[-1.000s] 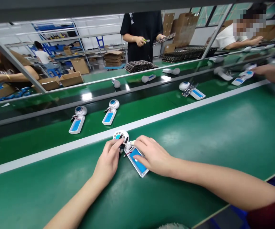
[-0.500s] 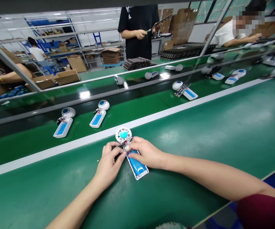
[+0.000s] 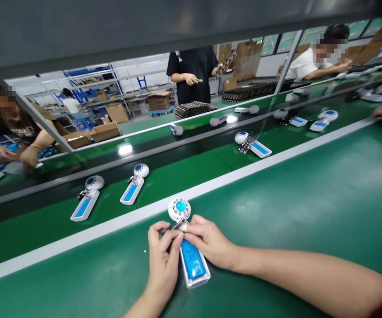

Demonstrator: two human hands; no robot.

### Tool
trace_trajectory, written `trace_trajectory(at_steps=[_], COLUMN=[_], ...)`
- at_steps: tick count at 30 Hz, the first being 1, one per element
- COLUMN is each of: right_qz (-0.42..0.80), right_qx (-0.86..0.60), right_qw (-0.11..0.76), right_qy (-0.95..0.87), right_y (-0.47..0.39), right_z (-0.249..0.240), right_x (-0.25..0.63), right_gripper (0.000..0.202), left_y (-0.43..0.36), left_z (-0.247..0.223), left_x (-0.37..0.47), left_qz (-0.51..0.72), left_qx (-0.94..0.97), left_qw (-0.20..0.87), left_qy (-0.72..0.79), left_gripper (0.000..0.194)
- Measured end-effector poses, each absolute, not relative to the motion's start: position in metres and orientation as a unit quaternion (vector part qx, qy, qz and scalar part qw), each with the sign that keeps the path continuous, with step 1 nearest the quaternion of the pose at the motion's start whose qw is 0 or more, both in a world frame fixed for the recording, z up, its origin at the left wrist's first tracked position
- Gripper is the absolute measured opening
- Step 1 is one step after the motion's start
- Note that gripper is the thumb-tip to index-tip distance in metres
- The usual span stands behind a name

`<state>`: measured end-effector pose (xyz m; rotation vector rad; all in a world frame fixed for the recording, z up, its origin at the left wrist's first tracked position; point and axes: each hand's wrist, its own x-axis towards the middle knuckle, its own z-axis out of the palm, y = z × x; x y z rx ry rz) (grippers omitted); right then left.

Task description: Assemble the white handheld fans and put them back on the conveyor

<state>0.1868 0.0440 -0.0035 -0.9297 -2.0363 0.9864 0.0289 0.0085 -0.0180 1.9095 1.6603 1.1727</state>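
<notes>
Fingers [image 3: 174, 236] of both hands pinch at the neck of a handheld fan [image 3: 187, 247], closed on small parts there. Left hand [image 3: 162, 258] beside the blue battery, right hand [image 3: 211, 243] over the handle's other side. Fan lies flat on the green table [image 3: 310, 198], just inside the white stripe [image 3: 78, 236]. Two more fans [image 3: 85, 201] lie on the belt beyond.

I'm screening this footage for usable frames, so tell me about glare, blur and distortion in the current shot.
Head view: wide-angle bending curves the white stripe along the green bench; ceiling lights glare off the glossy green conveyor belt; people's faces in the background are pixelated; the left hand and right hand on the white handheld fan with blue battery stay sharp, with soft shadows; a dark blurred bar fills the top.
</notes>
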Motion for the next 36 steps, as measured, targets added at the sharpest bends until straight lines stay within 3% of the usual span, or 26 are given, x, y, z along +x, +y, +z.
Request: trace_trajectory(at_steps=[5, 13, 15, 18, 21, 28, 36], right_qz=[0.36, 0.376, 0.416, 0.473, 0.485, 0.34, 0.253], right_qx=[-0.364, -0.369, -0.372, -0.339, -0.304, -0.368, -0.361], right_qw=[0.344, 0.367, 0.363, 0.358, 0.351, 0.405, 0.408], right_qy=[-0.787, -0.767, -0.747, -0.73, -0.741, -0.765, -0.8], right_y=[0.05, 0.05, 0.053, 0.057, 0.057, 0.051, 0.046], right_z=[-0.008, -0.007, -0.003, 0.003, 0.008, 0.011, 0.008], right_x=[0.187, 0.183, 0.183, 0.183, 0.182, 0.174, 0.175], right_gripper=[0.032, 0.02, 0.017, 0.014, 0.014, 0.023, 0.022], left_y=[0.008, 0.013, 0.016, 0.017, 0.013, 0.004, 0.012], left_z=[-0.021, 0.0, 0.007, 0.017, 0.021, 0.017, 0.022], left_x=[0.038, 0.012, 0.008, 0.006, 0.006, 0.01, 0.016], left_qz=[0.43, 0.296, 0.294, 0.27, 0.275, 0.233, 0.208], left_qx=[0.637, 0.75, 0.741, 0.737, 0.739, 0.771, 0.78], left_qw=[0.185, 0.106, 0.121, 0.183, 0.207, 0.165, 0.164], left_qy=[0.612, 0.581, 0.591, 0.591, 0.58, 0.57, 0.567], left_gripper=[0.022, 0.015, 0.016, 0.031, 0.027, 0.033, 0.032])
